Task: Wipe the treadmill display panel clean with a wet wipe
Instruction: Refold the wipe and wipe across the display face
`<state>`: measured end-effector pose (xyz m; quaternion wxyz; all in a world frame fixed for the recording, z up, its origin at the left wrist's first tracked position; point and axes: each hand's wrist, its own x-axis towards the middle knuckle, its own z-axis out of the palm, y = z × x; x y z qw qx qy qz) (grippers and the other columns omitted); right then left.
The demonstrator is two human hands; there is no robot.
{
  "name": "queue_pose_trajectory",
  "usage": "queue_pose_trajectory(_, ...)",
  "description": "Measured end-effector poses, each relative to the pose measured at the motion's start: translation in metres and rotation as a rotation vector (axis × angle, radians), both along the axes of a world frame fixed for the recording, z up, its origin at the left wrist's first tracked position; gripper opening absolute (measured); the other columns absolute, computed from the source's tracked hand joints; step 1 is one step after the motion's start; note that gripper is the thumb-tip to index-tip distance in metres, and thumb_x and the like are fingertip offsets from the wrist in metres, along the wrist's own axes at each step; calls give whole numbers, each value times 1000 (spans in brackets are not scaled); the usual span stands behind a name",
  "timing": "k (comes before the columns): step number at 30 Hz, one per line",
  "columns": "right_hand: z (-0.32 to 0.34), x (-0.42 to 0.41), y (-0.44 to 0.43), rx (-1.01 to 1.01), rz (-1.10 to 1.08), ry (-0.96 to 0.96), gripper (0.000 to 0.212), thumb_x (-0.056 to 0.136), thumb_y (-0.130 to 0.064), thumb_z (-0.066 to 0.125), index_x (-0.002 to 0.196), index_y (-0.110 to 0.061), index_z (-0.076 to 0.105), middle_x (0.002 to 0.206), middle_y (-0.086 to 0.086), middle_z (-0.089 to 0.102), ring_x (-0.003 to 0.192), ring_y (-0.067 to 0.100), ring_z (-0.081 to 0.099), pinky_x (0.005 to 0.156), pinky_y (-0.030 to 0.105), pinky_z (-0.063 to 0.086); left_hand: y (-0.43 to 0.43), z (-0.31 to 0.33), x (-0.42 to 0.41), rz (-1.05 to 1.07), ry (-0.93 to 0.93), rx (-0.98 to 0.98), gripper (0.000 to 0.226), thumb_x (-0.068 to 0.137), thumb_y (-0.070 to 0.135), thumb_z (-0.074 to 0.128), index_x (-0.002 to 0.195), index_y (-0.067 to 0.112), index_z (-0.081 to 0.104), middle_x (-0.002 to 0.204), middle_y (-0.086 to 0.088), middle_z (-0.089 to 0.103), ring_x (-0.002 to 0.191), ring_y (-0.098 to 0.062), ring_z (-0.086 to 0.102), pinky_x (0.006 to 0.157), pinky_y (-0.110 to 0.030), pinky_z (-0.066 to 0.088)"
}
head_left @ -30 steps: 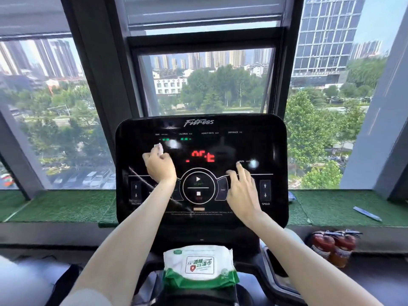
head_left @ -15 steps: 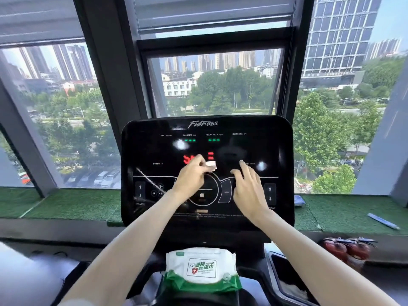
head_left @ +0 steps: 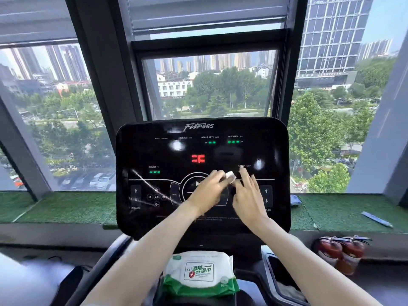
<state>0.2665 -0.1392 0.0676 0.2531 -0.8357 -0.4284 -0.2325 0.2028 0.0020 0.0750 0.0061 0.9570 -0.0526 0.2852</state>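
Note:
The black glossy treadmill display panel (head_left: pixel 154 151) stands upright in front of me, with red and green lit digits. My left hand (head_left: pixel 207 192) grips a small folded white wet wipe (head_left: pixel 229 176) and presses it on the panel over the round start button, its motion blurred. Beside it, my right hand (head_left: pixel 248 196) lies flat on the panel with straight, spread fingers near the speed arrows. A wet streak crosses the panel's lower left.
A white and green wet wipe pack (head_left: pixel 199 272) sits on the console below the panel. A green turf window ledge (head_left: pixel 66 208) runs behind, with a blue pen (head_left: pixel 377 219) on its right. Two red fire extinguishers (head_left: pixel 341 253) lie at the lower right.
My left hand has swept the wipe from the panel's upper left down and rightward to the middle, close to my right hand. The right hand has stayed put.

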Motion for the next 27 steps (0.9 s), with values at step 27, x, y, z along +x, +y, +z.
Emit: queue_pose_trajectory(27,5,-83,34,-82,-129,102,30,83,1,47,109,-1,63,149,20,26,140,29,22,117,37,9,106,68,-116,488,-444,-566,42,87,-8,44,117,14,64,91,-5,48,82,-16,48,72,-24,39)
